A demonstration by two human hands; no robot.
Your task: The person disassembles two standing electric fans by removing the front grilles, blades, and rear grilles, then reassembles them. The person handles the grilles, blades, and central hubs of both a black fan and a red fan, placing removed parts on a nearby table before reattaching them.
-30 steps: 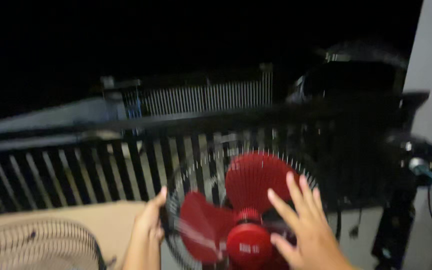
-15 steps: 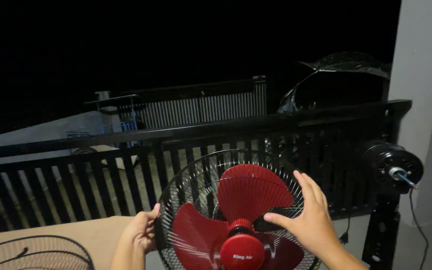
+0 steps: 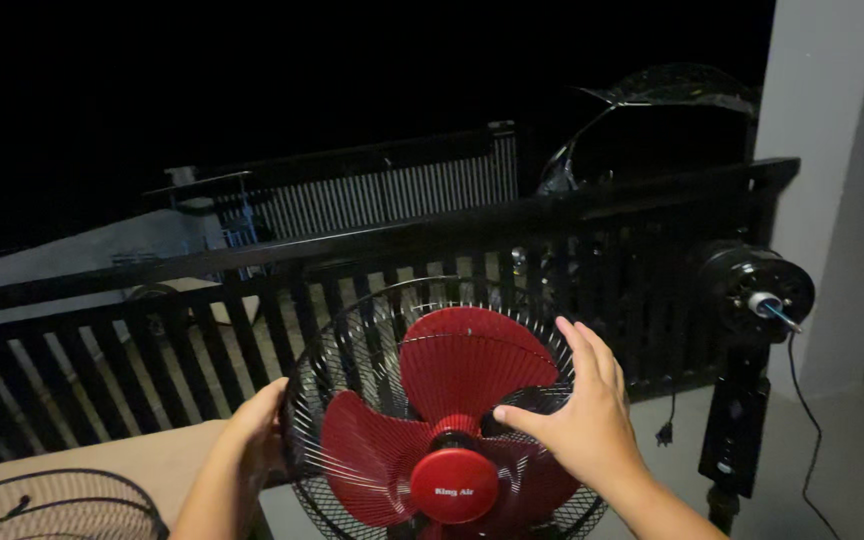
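A black wire fan guard [image 3: 352, 330] with a red three-bladed fan blade [image 3: 462, 360] and a red round hub cap [image 3: 454, 486] sits in front of me, low in the view. My left hand [image 3: 257, 425] grips the guard's left rim. My right hand [image 3: 582, 415] lies flat on the right side of the blade, fingers spread, thumb toward the hub.
A black fan motor on a stand [image 3: 752, 295] with a bare shaft stands at the right, cable hanging. A second wire guard [image 3: 52, 505] lies at bottom left. A dark slatted railing [image 3: 252, 300] runs behind; a white pillar [image 3: 842, 150] rises at right.
The view has steadied and shifted so the fan sits a little further left and clearer. My hands stay on the guard and the blade in much the same places.
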